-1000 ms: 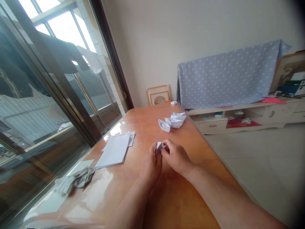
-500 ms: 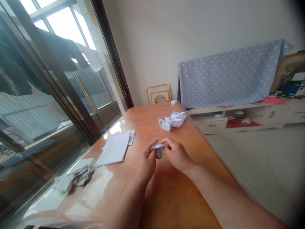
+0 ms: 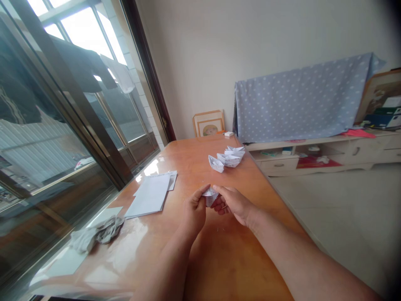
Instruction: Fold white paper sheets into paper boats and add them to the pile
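Between my two hands, above the wooden table (image 3: pixel 238 259), is a small piece of folded paper (image 3: pixel 210 197) with marks on it. My left hand (image 3: pixel 196 207) pinches its left side, thumb on top. My right hand (image 3: pixel 233 202) grips the right side, its thumb at the upper edge and its fingers curled beneath. Parts of the paper are hidden by the fingers. Farther along the table, beyond my hands, several folded paper boats (image 3: pixel 230 159) stand close together, one of them (image 3: pixel 216 164) nearest to me.
Left of my hands lies a stack of white paper sheets (image 3: pixel 148 196). Closer to the window is a crumpled grey cloth (image 3: pixel 109 230). A small white box (image 3: pixel 228 134) sits at the far end. The table's right edge drops to a tiled floor (image 3: pixel 328 209).
My right hand has turned, bringing its fingers under the folded paper and its thumb on top. The paper is tilted differently. My left hand has barely moved.
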{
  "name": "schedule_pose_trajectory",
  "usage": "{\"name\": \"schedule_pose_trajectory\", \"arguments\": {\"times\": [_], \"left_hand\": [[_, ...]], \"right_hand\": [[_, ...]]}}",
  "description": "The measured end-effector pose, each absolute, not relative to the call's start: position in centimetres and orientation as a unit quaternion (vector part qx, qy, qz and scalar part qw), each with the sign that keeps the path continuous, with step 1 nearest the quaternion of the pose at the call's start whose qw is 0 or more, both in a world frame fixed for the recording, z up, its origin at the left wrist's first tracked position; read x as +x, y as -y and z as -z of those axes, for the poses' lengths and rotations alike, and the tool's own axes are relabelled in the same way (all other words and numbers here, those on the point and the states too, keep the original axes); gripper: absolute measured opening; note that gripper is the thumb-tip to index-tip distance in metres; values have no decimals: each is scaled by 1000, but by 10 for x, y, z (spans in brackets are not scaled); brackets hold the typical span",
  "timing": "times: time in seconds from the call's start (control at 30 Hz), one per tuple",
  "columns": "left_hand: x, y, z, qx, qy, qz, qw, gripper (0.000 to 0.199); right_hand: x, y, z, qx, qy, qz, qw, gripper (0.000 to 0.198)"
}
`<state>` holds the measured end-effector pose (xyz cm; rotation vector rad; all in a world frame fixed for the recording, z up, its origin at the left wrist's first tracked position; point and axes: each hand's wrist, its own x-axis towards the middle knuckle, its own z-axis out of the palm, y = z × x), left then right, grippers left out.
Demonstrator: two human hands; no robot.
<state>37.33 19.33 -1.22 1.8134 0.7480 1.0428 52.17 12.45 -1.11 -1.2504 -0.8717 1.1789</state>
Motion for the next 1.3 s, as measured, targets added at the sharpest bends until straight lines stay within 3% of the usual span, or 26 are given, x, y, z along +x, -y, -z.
{"name": "schedule_pose_trajectory", "arguments": {"times": [0.17, 0.33, 0.53, 0.77, 1.07, 1.3], "left_hand": [[373, -193, 10, 724, -312, -407, 462, 49], [368, -195, 5, 662, -311, -353, 583, 69], [364, -202, 5, 588, -258, -318, 698, 40], [367, -203, 9, 583, -274, -296, 706, 38], [369, -204, 10, 566, -258, -337, 707, 38], [370, -204, 11, 547, -255, -362, 711, 38]], "right_hand": [[522, -125, 13, -528, 369, -518, 563, 39], [523, -124, 10, -538, 377, -470, 590, 37], [525, -125, 12, -587, 413, -389, 577, 32], [522, -125, 22, -614, 495, -320, 525, 38], [515, -121, 13, -576, 451, -460, 503, 40], [513, -123, 19, -558, 436, -500, 498, 39]]}}
